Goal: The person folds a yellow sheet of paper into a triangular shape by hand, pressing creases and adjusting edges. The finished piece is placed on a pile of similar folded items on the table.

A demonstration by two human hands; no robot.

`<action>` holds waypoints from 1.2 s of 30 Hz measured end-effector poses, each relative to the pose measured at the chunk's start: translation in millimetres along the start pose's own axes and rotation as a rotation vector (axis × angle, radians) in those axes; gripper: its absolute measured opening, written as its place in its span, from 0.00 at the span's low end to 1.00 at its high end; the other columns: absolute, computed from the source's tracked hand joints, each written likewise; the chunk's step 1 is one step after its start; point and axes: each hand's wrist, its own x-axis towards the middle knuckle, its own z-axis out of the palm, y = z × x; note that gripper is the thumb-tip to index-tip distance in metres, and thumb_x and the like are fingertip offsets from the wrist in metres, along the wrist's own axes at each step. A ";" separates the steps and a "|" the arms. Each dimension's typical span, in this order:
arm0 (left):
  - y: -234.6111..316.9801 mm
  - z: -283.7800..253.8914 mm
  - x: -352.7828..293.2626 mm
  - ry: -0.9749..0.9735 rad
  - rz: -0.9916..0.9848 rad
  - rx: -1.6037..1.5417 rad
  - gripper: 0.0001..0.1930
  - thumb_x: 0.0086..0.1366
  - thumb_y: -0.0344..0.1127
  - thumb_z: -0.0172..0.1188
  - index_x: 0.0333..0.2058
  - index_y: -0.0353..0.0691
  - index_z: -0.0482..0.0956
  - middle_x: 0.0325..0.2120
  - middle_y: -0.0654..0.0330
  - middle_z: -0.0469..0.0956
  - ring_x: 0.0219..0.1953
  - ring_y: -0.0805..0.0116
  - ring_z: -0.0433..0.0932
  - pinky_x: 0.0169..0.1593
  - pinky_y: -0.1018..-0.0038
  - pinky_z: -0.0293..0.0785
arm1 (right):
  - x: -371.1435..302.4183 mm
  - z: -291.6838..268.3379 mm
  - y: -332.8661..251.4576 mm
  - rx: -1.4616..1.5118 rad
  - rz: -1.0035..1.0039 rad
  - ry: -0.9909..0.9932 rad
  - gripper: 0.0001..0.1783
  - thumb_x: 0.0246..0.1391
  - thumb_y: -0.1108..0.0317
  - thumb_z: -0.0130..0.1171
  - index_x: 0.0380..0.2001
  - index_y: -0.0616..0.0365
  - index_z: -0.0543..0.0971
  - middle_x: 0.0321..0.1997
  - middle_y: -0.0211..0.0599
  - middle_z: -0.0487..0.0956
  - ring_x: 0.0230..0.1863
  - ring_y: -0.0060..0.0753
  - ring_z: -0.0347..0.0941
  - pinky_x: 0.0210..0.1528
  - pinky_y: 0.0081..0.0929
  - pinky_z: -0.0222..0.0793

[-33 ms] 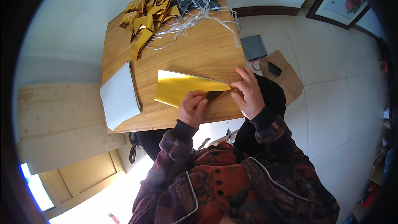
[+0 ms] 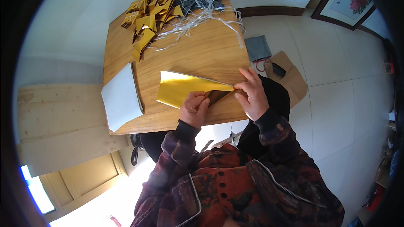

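A sheet of shiny gold paper (image 2: 174, 86) lies on the wooden table in front of me, its near right part folded over into a slanted flap (image 2: 216, 96). My left hand (image 2: 194, 108) pinches the near edge of that fold between thumb and fingers. At the sheet's pointed right end, my right hand (image 2: 251, 96) grips the tip with thumb and index finger, while its other fingers are raised a little. The fingertips partly cover the folded edges.
Folded gold paper pieces (image 2: 147, 23) are heaped at the table's far left, beside tangled white plastic strips (image 2: 202, 14). A stack of white-backed sheets (image 2: 123, 96) lies at the left edge. A grey bag (image 2: 258, 48) and brown paper (image 2: 294, 80) rest on the floor at right.
My left hand has shifted very slightly left and toward me, with a little more of the dark fold showing. The right hand looks unmoved.
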 end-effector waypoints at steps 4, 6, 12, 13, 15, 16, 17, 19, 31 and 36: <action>-0.1 -3.7 13.2 -0.027 -0.062 0.115 0.04 0.60 0.28 0.62 0.29 0.33 0.81 0.26 0.55 0.75 0.30 0.61 0.74 0.34 0.70 0.69 | 3.9 3.1 2.9 -0.021 -0.021 0.040 0.06 0.50 0.72 0.62 0.33 0.56 0.77 0.64 0.45 0.67 0.68 0.56 0.56 0.64 0.45 0.55; 0.8 -3.8 17.9 -0.036 -0.092 0.177 0.06 0.60 0.29 0.62 0.27 0.33 0.81 0.24 0.54 0.75 0.28 0.60 0.74 0.32 0.70 0.69 | 6.0 5.1 3.0 -0.042 -0.031 0.062 0.06 0.50 0.72 0.62 0.31 0.56 0.77 0.63 0.45 0.68 0.68 0.56 0.57 0.64 0.45 0.56; -0.7 -0.7 27.7 -0.040 -0.101 0.305 0.09 0.60 0.33 0.62 0.23 0.36 0.80 0.20 0.55 0.74 0.24 0.58 0.74 0.30 0.67 0.69 | 10.1 6.3 -2.5 -0.115 -0.010 0.086 0.06 0.49 0.73 0.63 0.28 0.56 0.74 0.61 0.44 0.69 0.67 0.55 0.59 0.62 0.46 0.57; -0.7 0.4 27.9 -0.026 -0.092 0.324 0.09 0.60 0.34 0.62 0.23 0.36 0.80 0.20 0.55 0.74 0.24 0.58 0.74 0.30 0.67 0.69 | 11.2 5.9 -3.9 -0.134 -0.004 0.079 0.07 0.48 0.72 0.63 0.29 0.56 0.74 0.62 0.44 0.69 0.67 0.55 0.59 0.62 0.46 0.57; 0.0 3.3 28.2 0.004 -0.073 0.361 0.09 0.59 0.35 0.63 0.23 0.36 0.80 0.20 0.54 0.74 0.24 0.56 0.74 0.30 0.66 0.70 | 13.5 4.3 -7.5 -0.168 0.006 0.068 0.08 0.47 0.72 0.64 0.29 0.56 0.73 0.62 0.44 0.69 0.67 0.54 0.59 0.62 0.47 0.57; 0.2 3.6 28.4 -0.008 -0.081 0.380 0.10 0.59 0.36 0.62 0.23 0.37 0.79 0.22 0.54 0.75 0.26 0.54 0.75 0.30 0.64 0.70 | 13.9 3.7 -10.2 -0.204 -0.007 0.079 0.09 0.47 0.72 0.64 0.29 0.56 0.73 0.62 0.43 0.68 0.67 0.53 0.58 0.62 0.47 0.56; 0.5 3.8 28.5 -0.019 -0.089 0.399 0.11 0.60 0.38 0.62 0.23 0.38 0.78 0.24 0.54 0.75 0.27 0.52 0.75 0.31 0.62 0.71 | 13.7 3.9 -13.8 -0.238 -0.011 0.088 0.09 0.46 0.72 0.65 0.30 0.56 0.74 0.62 0.43 0.68 0.67 0.52 0.58 0.63 0.48 0.56; 1.1 3.5 28.9 -0.033 -0.091 0.424 0.11 0.60 0.40 0.61 0.24 0.39 0.77 0.25 0.53 0.75 0.29 0.49 0.76 0.31 0.59 0.71 | 11.7 4.5 -22.3 -0.290 -0.060 0.077 0.12 0.45 0.70 0.66 0.33 0.57 0.74 0.63 0.42 0.67 0.68 0.50 0.58 0.64 0.49 0.54; 0.3 2.3 29.2 -0.047 -0.064 0.444 0.11 0.61 0.39 0.61 0.24 0.40 0.75 0.25 0.53 0.75 0.27 0.47 0.75 0.29 0.58 0.70 | -16.5 35.9 -44.6 -0.359 -0.175 -0.266 0.41 0.50 0.54 0.63 0.64 0.60 0.62 0.71 0.42 0.58 0.74 0.43 0.46 0.72 0.50 0.37; -1.9 2.4 30.6 -0.049 -0.090 0.478 0.11 0.61 0.39 0.62 0.25 0.40 0.74 0.24 0.53 0.75 0.26 0.47 0.75 0.28 0.58 0.70 | -16.8 36.8 -42.7 -0.290 -0.149 -0.293 0.44 0.50 0.53 0.63 0.65 0.61 0.60 0.72 0.43 0.55 0.75 0.45 0.44 0.73 0.49 0.36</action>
